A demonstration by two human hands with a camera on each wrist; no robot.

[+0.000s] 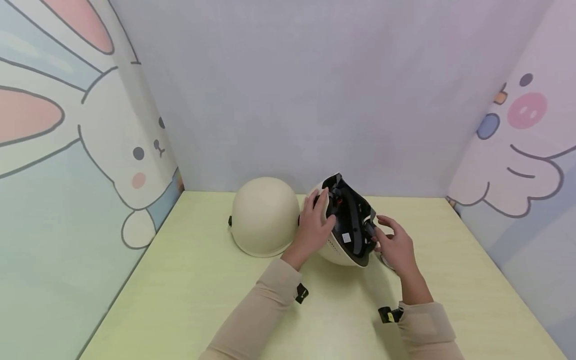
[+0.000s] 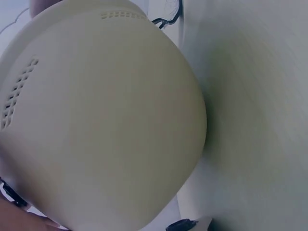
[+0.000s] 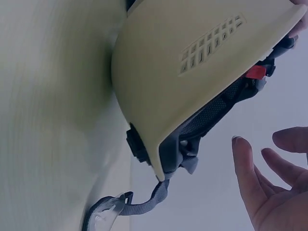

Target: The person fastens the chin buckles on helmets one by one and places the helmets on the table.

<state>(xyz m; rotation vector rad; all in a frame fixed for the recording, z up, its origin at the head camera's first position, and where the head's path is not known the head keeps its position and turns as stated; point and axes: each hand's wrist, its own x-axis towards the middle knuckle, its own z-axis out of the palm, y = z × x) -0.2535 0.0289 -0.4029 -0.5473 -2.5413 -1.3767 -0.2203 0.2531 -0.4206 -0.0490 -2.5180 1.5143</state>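
Observation:
A cream helmet [image 1: 339, 255] lies tipped on its shell, its black padded inside turned up and to the right. My left hand [image 1: 313, 222] grips its left rim, fingers outside and thumb at the edge. Beside the right rim is my right hand [image 1: 397, 247]; in the right wrist view its fingers [image 3: 248, 168] are loosely bent and apart from the shell. A grey strap [image 3: 144, 207] hangs from the helmet and joins a clear, dark-edged piece [image 3: 103, 214] on the table. The left wrist view is mostly filled by the vented shell [image 2: 120, 110].
A second cream helmet [image 1: 265, 217] sits dome up, close to the left of the tipped one. Both are near the back of the pale yellow table [image 1: 189, 295], against a grey backdrop [image 1: 292, 90]. Cartoon-printed panels [image 1: 121, 175] stand at both sides.

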